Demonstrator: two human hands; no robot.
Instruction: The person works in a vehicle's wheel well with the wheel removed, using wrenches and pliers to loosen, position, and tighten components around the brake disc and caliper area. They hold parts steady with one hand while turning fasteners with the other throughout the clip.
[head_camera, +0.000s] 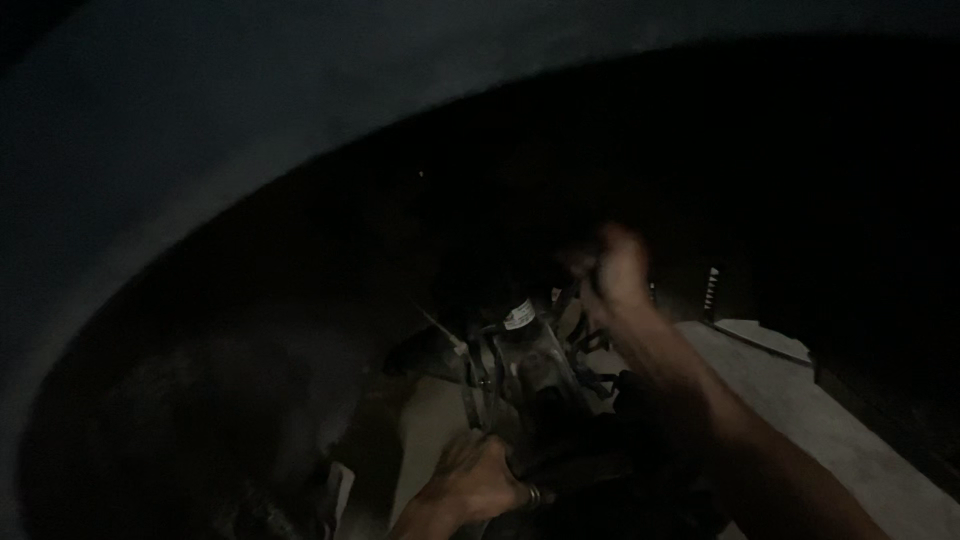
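the left hand (475, 480), low and nearest, is closed around the lower end of a dark metal assembly (530, 375), fingers wrapped on it, a ring (534, 494) showing on one finger. the right hand (612, 272) is raised higher and further in, curled into a loose fist at the top of the same assembly; it is blurred, and i cannot tell whether it actually holds a tool or a part or just presses there.

the assembly stands tilted between the two hands, under the big curved arch (200, 190) that sweeps over the whole scene, much like the inside of a wheel well. thin cables or hoses (590, 345) run beside it, too dark to sort out.

as for progress, i would judge the work to be mid-way: the part is in place inside the arch and both hands are on it, nothing lies removed that i can see.

one small white label (518, 317), roughly rectangular, sits high on the assembly just below the right hand. further off to the right lies a pale flat slab or ledge (800, 400), and beyond it only darkness.
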